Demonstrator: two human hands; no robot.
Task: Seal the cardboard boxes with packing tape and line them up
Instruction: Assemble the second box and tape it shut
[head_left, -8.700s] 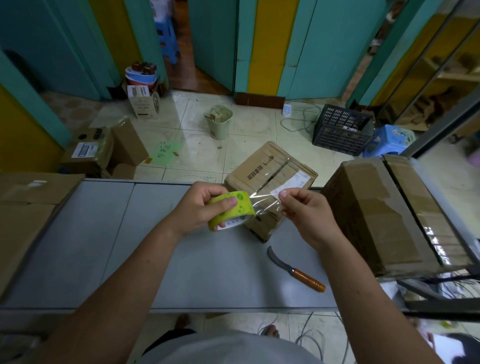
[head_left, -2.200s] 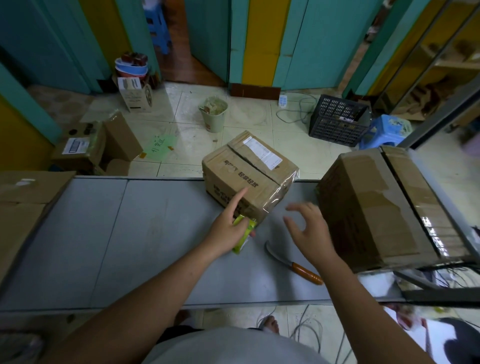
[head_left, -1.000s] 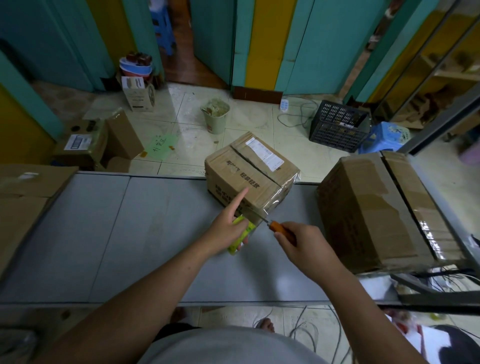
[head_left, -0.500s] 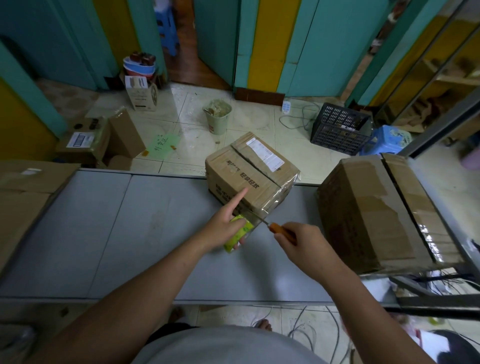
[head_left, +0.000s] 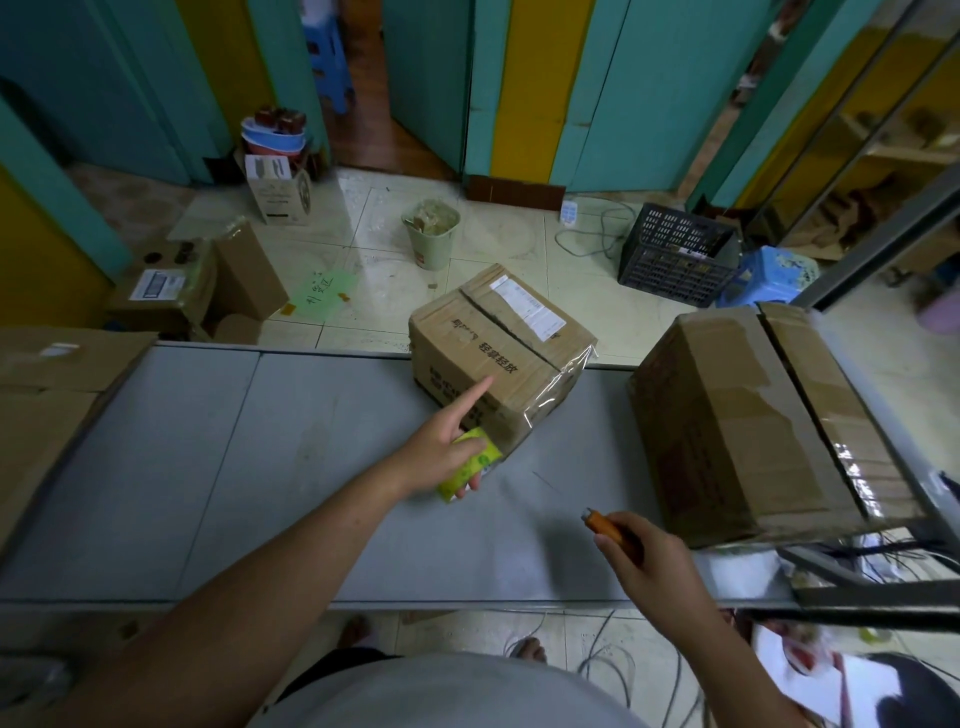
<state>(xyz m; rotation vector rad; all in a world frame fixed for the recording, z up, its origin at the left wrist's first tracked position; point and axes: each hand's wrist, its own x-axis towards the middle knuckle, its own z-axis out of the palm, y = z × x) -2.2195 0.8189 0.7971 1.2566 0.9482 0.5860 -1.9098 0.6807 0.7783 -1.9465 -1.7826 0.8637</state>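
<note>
Small box (head_left: 498, 353) at 12 o'clock on the table (head_left: 260, 467); left grip (head_left: 441, 447) clasps the green tape roll (head_left: 470, 465) just beside it, forefinger out; right grip (head_left: 654, 566) at 4 o'clock clenches the knife (head_left: 605, 524), blade blurred, probably clear of the box: best rub the tape end flat, blade kept away.

Matt cardboard box (head_left: 488, 358), glossy tape.

right hand (head_left: 660, 571) | knife (head_left: 613, 530) pulled back from small box (head_left: 493, 364) | now well apart from tape roll (head_left: 470, 462)
</note>
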